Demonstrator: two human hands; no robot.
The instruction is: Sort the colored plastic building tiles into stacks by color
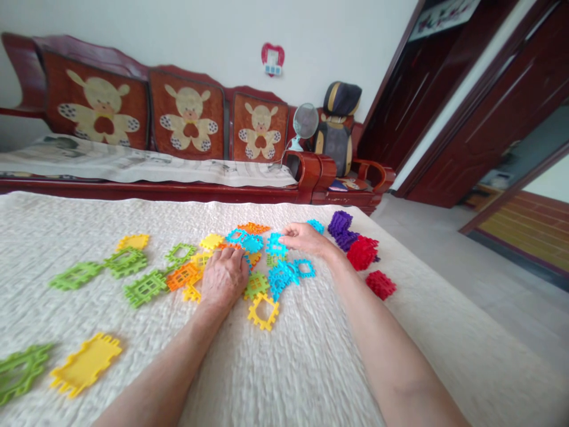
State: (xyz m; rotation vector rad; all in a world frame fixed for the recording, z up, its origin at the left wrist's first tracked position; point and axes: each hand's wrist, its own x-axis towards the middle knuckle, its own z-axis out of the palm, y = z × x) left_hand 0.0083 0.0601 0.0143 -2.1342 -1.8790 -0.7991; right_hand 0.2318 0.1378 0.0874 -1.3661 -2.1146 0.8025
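Observation:
My right hand (304, 238) is closed, thumb and fingers pinching a light-blue plastic interlocking tile (275, 245) with a notched edge. My left hand (225, 276) rests palm down over the pile, its fingers bent together; whatever lies under the fingertips is hidden. Beside it are an orange window-shaped tile (183, 276) and a green tile (256, 286). Several more light-blue tiles (281, 279) lie heaped just below my right hand. Closer to me is a yellow frame tile (264, 311) with an open middle.
Green tiles (146, 287) spread out on the left, with a yellow tile (87, 363) nearer. Purple tiles (340, 222) and red tiles (363, 253) sit stacked near the right edge of the cloth-covered table (288, 379). Behind stand a wooden sofa (249, 194) and a small fan (306, 121).

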